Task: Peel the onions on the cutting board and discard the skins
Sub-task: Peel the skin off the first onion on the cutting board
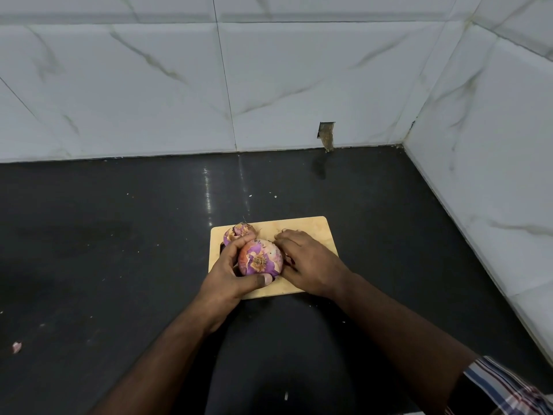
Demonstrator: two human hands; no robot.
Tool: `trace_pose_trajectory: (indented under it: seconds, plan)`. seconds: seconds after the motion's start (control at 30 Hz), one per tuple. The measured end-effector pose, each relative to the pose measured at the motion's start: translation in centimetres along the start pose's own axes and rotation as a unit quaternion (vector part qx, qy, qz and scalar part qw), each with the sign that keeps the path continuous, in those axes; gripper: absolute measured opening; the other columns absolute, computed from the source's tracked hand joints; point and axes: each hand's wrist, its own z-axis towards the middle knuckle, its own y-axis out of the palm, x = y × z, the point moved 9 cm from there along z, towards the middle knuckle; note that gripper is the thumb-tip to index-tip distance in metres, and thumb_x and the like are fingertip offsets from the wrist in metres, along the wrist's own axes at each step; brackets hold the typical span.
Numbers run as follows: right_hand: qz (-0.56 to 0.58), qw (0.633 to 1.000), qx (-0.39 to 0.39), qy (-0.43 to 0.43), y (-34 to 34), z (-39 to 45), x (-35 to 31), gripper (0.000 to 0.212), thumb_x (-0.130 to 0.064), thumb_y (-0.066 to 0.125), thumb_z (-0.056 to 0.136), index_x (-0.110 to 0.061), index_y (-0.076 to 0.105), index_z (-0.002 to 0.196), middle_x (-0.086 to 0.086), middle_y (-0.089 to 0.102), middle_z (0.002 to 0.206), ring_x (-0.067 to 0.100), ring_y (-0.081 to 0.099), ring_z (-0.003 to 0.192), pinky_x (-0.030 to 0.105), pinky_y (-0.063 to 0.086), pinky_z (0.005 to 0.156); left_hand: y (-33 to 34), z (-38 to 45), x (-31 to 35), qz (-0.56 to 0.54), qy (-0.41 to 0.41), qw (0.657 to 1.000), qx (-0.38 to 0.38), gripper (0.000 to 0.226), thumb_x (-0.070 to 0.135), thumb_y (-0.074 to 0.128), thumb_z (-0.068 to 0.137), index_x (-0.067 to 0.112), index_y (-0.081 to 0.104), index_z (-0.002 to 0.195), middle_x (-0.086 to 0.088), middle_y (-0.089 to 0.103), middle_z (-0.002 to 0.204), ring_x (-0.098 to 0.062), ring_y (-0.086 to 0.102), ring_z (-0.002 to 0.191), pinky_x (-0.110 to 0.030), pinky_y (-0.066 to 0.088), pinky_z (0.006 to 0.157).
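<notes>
Frame centre, cutting board [317, 232]: left hand [227, 271] cups near onion [261, 258]; right hand [308, 265] touches its side, fingers curled, pinch unclear; second onion [238, 232] behind. Peeling just starting; next: lift a loose skin edge.

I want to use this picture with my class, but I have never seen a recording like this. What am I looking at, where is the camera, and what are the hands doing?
There is no machine here. A person wears a wide-angle camera on the head, so the one picture looks forward and down over their own arms.

On a dark countertop in a tiled corner lies a small wooden cutting board. The left hand grips a purple onion, fingers and thumb curled round it, its dried root end facing the camera. The right hand rests against the onion's right side; whether it pinches any skin cannot be told. A second onion sits on the board just behind the left hand, still wearing skin. A small pinkish scrap lies on the counter at far left.
</notes>
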Motion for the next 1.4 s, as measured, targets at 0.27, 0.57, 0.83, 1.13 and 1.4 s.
trace_pose_trajectory:
  seconds: [0.27, 0.57, 0.83, 1.13, 1.4]
  plan:
    - [-0.034, 0.999, -0.038, 0.005, 0.7, -0.1, 0.1, 0.061, -0.050, 0.051, 0.096, -0.017, 0.043, 0.147, 0.006, 0.041, 0.153, 0.022, 0.030, 0.145, 0.038, 0.023, 0.122, 2.0, -0.1, 1.1, -0.156, -0.010, 0.988, 0.015, 0.079, 0.000, 0.087, 0.062, 0.026, 0.061, 0.132, -0.003, 0.069, 0.126, -0.028, 0.068, 0.114, -0.046, 0.057, 0.097]
    - [-0.088, 0.994, -0.053, 0.026, 0.8, -0.7, 0.5, 0.066, -0.061, 0.027, 0.096, -0.029, 0.030, 0.153, -0.003, 0.029, 0.161, 0.019, 0.013, 0.152, 0.053, 0.009, 0.122, 4.4, 0.5, 0.7, -0.220, -0.025, 0.975, 0.030, 0.076, -0.005, 0.084, 0.066, 0.022, 0.059, 0.133, -0.012, 0.069, 0.127, -0.029, 0.067, 0.115, -0.036, 0.060, 0.087]
    - [-0.080, 0.993, -0.047, 0.067, -0.1, -1.4, 1.9, 0.083, -0.073, 0.034, 0.088, -0.026, 0.021, 0.155, -0.002, 0.017, 0.164, 0.016, 0.005, 0.153, 0.060, 0.003, 0.120, 5.1, 0.5, 0.9, -0.203, -0.032, 0.977, 0.052, 0.066, -0.008, 0.077, 0.077, 0.022, 0.058, 0.132, -0.012, 0.069, 0.126, -0.025, 0.071, 0.103, -0.033, 0.063, 0.077]
    - [0.033, 0.992, -0.072, 0.098, -2.7, -3.3, 3.9, 0.118, -0.079, 0.061, 0.072, -0.020, 0.006, 0.158, -0.004, 0.007, 0.166, 0.010, -0.001, 0.152, 0.043, -0.001, 0.124, 5.5, 0.5, 0.1, -0.242, -0.079, 0.966, 0.042, 0.064, -0.003, 0.074, 0.082, 0.021, 0.052, 0.138, -0.015, 0.067, 0.131, -0.030, 0.074, 0.100, -0.036, 0.062, 0.073]
    - [0.058, 0.980, 0.031, 0.190, -5.2, -6.2, 5.1, 0.070, -0.043, 0.071, 0.087, -0.032, 0.039, 0.149, -0.010, 0.046, 0.147, 0.007, 0.036, 0.134, 0.022, 0.030, 0.107, 5.3, 0.7, -0.1, -0.223, -0.098, 0.969, 0.025, 0.059, -0.004, 0.071, 0.087, 0.021, 0.052, 0.138, -0.012, 0.068, 0.130, -0.030, 0.073, 0.108, -0.037, 0.064, 0.078]
